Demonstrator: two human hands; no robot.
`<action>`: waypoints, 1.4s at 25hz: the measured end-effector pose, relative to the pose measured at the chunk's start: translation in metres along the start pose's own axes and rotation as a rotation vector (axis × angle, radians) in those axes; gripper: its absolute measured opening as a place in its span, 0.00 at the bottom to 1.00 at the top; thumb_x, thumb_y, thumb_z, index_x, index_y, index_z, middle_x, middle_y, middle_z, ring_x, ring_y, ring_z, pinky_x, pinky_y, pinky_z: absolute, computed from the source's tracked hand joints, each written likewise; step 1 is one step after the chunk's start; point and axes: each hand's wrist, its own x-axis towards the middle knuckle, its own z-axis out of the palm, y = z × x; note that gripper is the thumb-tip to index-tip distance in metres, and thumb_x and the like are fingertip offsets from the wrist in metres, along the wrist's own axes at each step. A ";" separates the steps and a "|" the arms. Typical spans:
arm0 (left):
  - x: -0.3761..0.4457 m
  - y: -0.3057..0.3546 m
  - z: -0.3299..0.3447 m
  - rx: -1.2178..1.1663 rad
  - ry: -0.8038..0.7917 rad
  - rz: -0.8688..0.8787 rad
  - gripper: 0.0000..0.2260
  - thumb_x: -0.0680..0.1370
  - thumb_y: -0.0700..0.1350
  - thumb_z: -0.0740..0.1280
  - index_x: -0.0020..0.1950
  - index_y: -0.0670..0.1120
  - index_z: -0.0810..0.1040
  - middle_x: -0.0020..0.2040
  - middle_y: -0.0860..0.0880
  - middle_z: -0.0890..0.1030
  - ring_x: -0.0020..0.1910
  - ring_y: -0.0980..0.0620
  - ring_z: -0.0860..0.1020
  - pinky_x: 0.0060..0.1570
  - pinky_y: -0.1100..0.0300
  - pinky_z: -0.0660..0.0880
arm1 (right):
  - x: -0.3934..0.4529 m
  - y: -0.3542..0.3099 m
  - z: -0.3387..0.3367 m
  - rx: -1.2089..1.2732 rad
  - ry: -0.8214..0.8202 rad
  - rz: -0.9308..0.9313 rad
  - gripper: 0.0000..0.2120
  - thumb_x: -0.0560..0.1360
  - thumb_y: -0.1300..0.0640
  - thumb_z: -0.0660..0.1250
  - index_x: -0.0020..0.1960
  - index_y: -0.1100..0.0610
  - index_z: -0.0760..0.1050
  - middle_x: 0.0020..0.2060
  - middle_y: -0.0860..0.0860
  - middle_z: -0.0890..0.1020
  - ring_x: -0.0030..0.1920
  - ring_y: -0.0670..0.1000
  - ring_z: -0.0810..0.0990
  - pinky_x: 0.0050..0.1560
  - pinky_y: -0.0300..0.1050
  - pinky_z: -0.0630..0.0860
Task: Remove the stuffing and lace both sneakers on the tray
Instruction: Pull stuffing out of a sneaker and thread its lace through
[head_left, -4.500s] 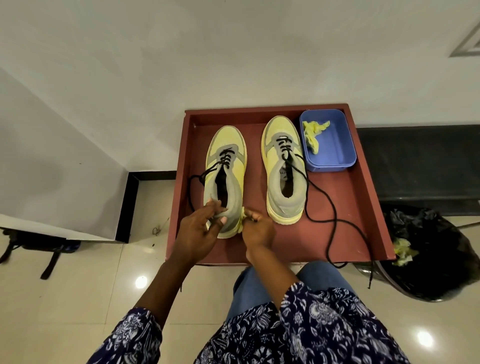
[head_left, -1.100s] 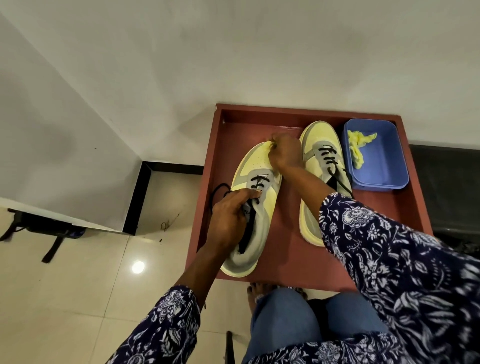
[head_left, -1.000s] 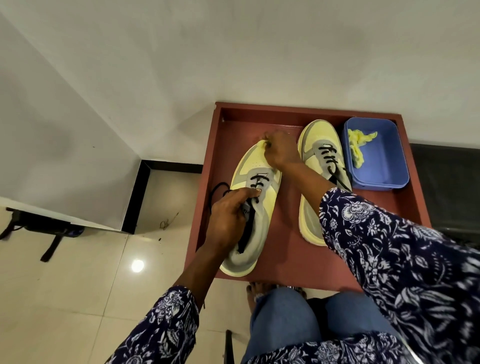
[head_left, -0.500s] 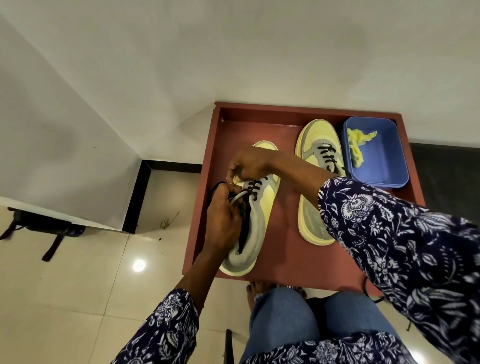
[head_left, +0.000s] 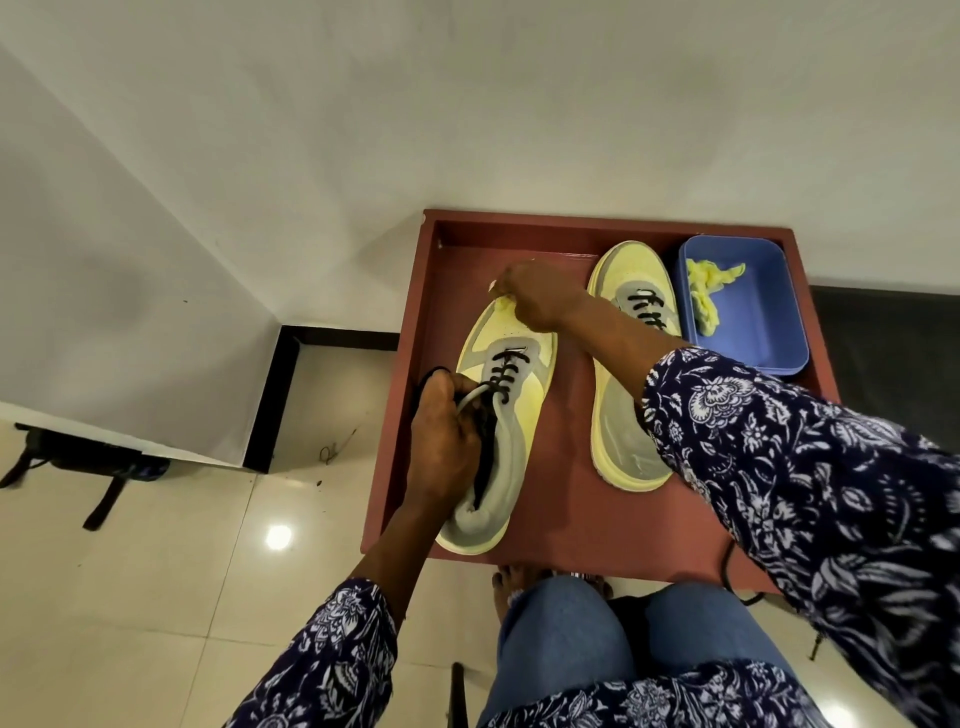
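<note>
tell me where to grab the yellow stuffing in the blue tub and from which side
Pinch the yellow stuffing at its bunched middle, coming straight down from above. The blue tub is open on top and its walls block a sideways reach; the loose, crumpled wad probably gathers best there.

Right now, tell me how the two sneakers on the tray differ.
The left sneaker is angled on the red tray; the right sneaker lies straighter. The left hand grips the left sneaker's lace and tongue and the right hand is at its toe; no hand holds the right sneaker. Both are yellow and grey with black laces.
</note>
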 end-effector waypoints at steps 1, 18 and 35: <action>0.000 -0.001 0.000 0.009 -0.001 0.005 0.07 0.77 0.35 0.61 0.48 0.47 0.69 0.44 0.55 0.73 0.43 0.61 0.74 0.42 0.79 0.71 | -0.003 0.003 0.001 0.026 0.031 0.062 0.19 0.75 0.67 0.58 0.65 0.59 0.73 0.65 0.55 0.74 0.65 0.57 0.71 0.64 0.46 0.66; 0.000 0.002 0.001 0.148 0.007 0.043 0.03 0.77 0.34 0.60 0.50 0.37 0.70 0.47 0.46 0.71 0.45 0.53 0.71 0.37 0.76 0.68 | 0.009 -0.028 0.011 -0.104 -0.104 -0.221 0.16 0.73 0.68 0.59 0.57 0.62 0.78 0.56 0.57 0.80 0.58 0.58 0.76 0.60 0.48 0.70; 0.002 -0.001 0.004 0.120 0.026 0.082 0.02 0.75 0.32 0.61 0.48 0.36 0.71 0.46 0.45 0.70 0.45 0.49 0.71 0.42 0.58 0.69 | -0.099 -0.061 0.071 0.729 0.548 0.571 0.21 0.73 0.71 0.58 0.63 0.61 0.74 0.61 0.59 0.78 0.61 0.58 0.76 0.64 0.39 0.65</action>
